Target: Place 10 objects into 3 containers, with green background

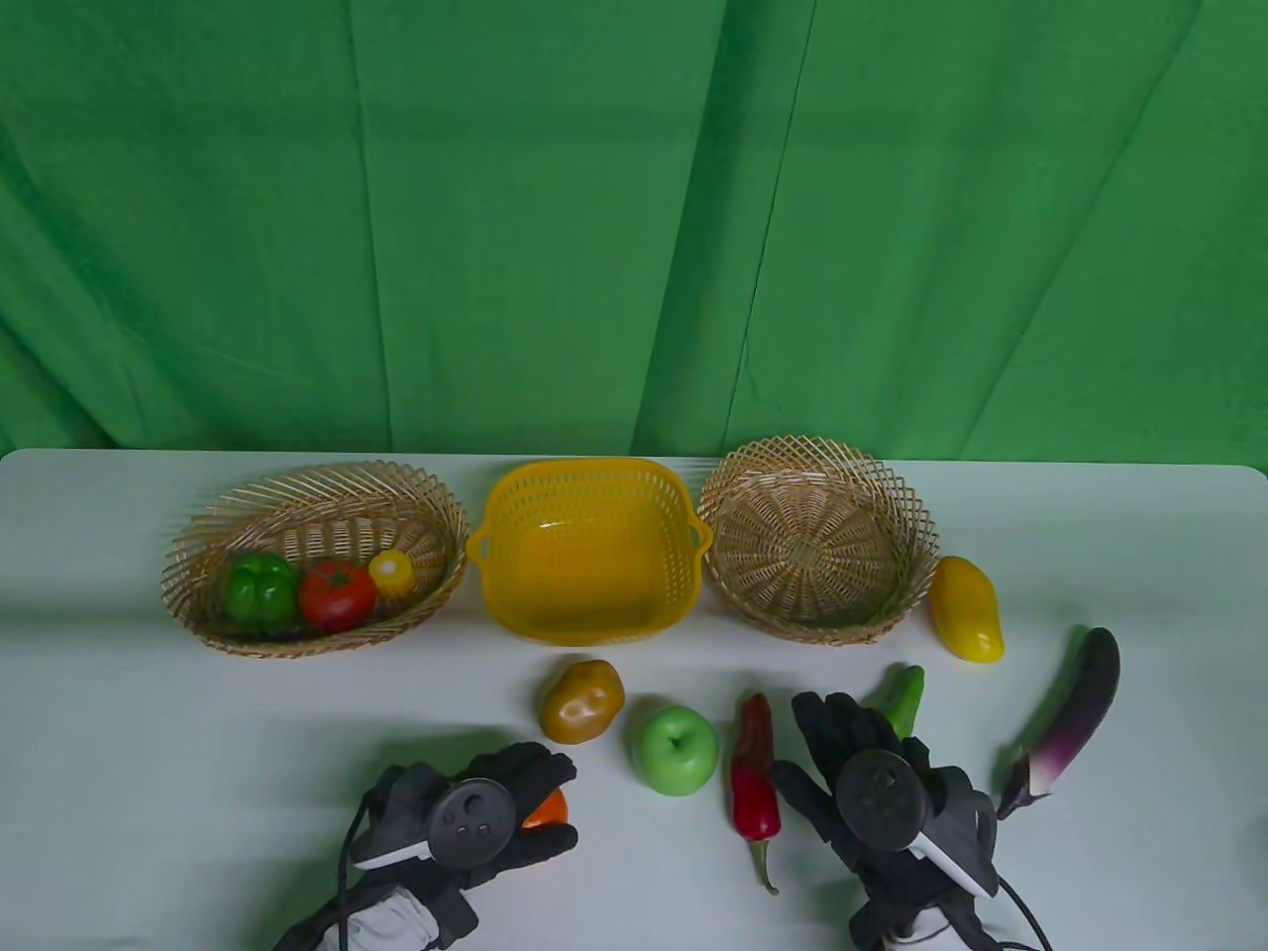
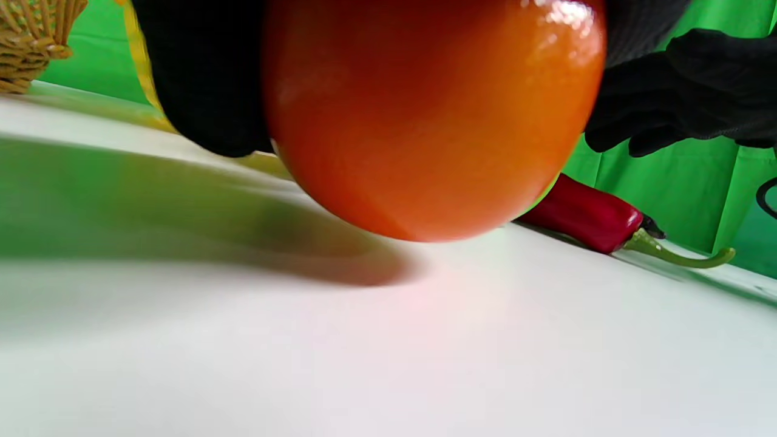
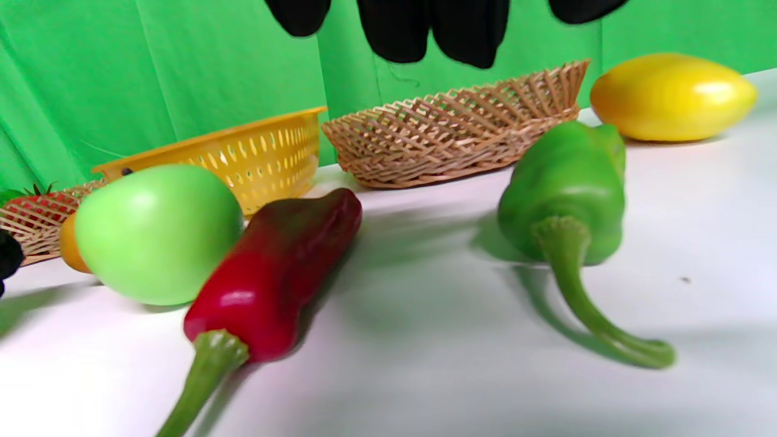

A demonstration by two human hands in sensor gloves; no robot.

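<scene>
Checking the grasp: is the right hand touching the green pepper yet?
Apart. The right wrist view shows the right hand's fingertips hanging above the green pepper, green backdrop between them.

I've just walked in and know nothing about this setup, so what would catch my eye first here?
Probably the three baskets in a row before the green curtain: the left wicker basket already holds a green bell pepper, a tomato and a small yellow fruit, while the yellow plastic basket is empty. Nearer, the left hand grips an orange fruit, and the right hand hovers over a green pepper.

Glossy orange fruit [image 2: 425,115] — woven wicker basket [image 3: 461,130]
</scene>
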